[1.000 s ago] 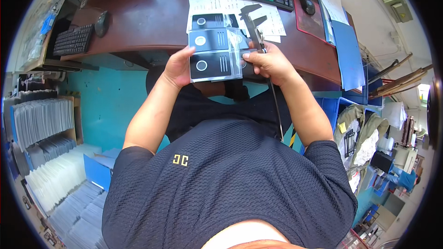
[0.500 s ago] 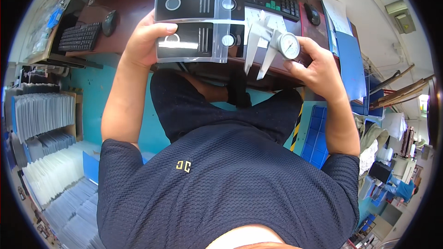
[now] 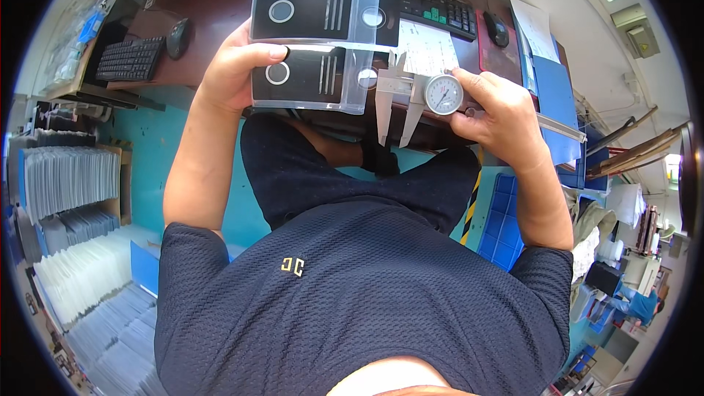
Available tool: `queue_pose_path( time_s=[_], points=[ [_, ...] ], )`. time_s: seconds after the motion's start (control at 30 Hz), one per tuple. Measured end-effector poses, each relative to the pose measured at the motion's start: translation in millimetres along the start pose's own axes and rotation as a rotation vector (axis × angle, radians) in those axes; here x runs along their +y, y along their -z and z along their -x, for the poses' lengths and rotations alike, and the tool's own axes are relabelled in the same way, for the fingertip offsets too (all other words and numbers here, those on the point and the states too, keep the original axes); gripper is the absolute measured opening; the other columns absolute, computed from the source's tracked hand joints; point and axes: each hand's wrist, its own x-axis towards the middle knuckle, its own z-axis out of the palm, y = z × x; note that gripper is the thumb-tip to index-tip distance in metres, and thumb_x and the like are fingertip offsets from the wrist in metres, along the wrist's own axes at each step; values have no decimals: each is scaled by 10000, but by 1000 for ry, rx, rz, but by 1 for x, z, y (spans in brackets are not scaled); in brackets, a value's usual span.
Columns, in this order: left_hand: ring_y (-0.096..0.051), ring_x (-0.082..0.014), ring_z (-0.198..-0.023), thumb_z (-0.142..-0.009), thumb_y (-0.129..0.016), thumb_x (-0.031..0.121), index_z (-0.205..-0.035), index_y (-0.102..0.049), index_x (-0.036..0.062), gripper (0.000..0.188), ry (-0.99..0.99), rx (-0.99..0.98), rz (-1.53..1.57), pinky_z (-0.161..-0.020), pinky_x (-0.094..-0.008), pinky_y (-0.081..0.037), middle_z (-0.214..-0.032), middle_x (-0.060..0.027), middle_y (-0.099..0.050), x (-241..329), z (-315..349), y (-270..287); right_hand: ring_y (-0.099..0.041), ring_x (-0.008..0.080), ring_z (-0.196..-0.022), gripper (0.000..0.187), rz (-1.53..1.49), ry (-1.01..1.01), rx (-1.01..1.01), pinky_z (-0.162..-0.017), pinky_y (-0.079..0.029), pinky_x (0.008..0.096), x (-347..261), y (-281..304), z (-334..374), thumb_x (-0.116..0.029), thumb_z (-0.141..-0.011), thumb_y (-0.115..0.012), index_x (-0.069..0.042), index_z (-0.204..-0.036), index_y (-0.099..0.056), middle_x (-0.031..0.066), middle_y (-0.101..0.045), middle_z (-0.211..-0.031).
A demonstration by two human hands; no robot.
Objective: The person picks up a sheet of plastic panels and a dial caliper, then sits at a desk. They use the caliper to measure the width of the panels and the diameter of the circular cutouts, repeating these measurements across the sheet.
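I have the clear plastic pack (image 3: 317, 44) with its two black panels up in front of me now, higher and closer than it was half a second back, and well up from where it sat low over the desk edge a second ago. My left hand (image 3: 233, 73) grips it at its left end, thumb laid across the seam between the upper and lower panel, the other fingers hidden behind, so the hand is closed on the pack. At its right end, just beyond my fingertips' reach, the dial caliper (image 3: 425, 95) has come in: its two pointed jaws hang down just below the pack's lower right corner, a narrow gap between them, not clamped on anything I can see. My right hand (image 3: 493, 114) is wrapped around the caliper's beam, thumb (image 3: 463, 81) by the round dial. I judge from this that the lifting is done and the measuring tool is only now being brought to the pack's edge; no reading is being taken yet.

Past my knuckles lies the brown desk (image 3: 220, 7), with a black keyboard (image 3: 433, 4), a mouse (image 3: 496, 29) and a printed sheet (image 3: 425, 48).
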Motion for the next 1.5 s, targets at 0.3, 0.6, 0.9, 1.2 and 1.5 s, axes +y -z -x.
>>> queue_pose_path(
  time_s=[0.3, 0.6, 0.9, 1.2, 1.5],
  points=[
    [-676, -233, -1029, -791, -658, 9, -1311, -498, -35, 546, 12, 6, -11, -884, -359, -570, -1161, -174, -654, -3, 1, 2, -662, 267, -712, 421, 22, 0, -12, -642, -542, 354, 0, -2, 3, -178, -716, -752, -91, -1122, -677, 97, -652, -820],
    [-676, -238, -1029, -800, -652, 8, -1319, -495, -28, 543, 25, -21, 22, -889, -369, -568, -1175, -178, -649, -5, 0, 2, -672, 249, -718, 422, 16, 4, -29, -655, -547, 352, 3, -4, 5, -194, -740, -752, -85, -1142, -679, 103, -660, -829],
    [-668, -242, -1063, -794, -654, -23, -1337, -484, -21, 569, 29, 2, 55, -898, -370, -563, -1208, -178, -641, -14, 8, 6, -672, 257, -721, 413, 12, -13, 9, -663, -547, 347, 6, 7, 3, -188, -740, -761, -78, -1130, -683, 114, -663, -824],
    [-612, -245, -1171, -767, -671, -13, -1387, -478, -30, 649, 50, -12, -31, -1009, -367, -483, -1272, -150, -620, -23, 25, 0, -661, 268, -707, 410, 12, -19, 55, -655, -539, 359, 10, 7, -2, -175, -721, -760, -83, -1114, -683, 103, -638, -780],
    [-593, -212, -1173, -734, -706, 31, -1374, -510, -23, 671, 40, 23, -105, -1019, -334, -450, -1258, -113, -633, -29, 25, 3, -653, 268, -697, 419, 8, -24, 36, -647, -532, 361, 9, 3, -1, -175, -715, -748, -83, -1118, -677, 103, -629, -772]
  ],
)
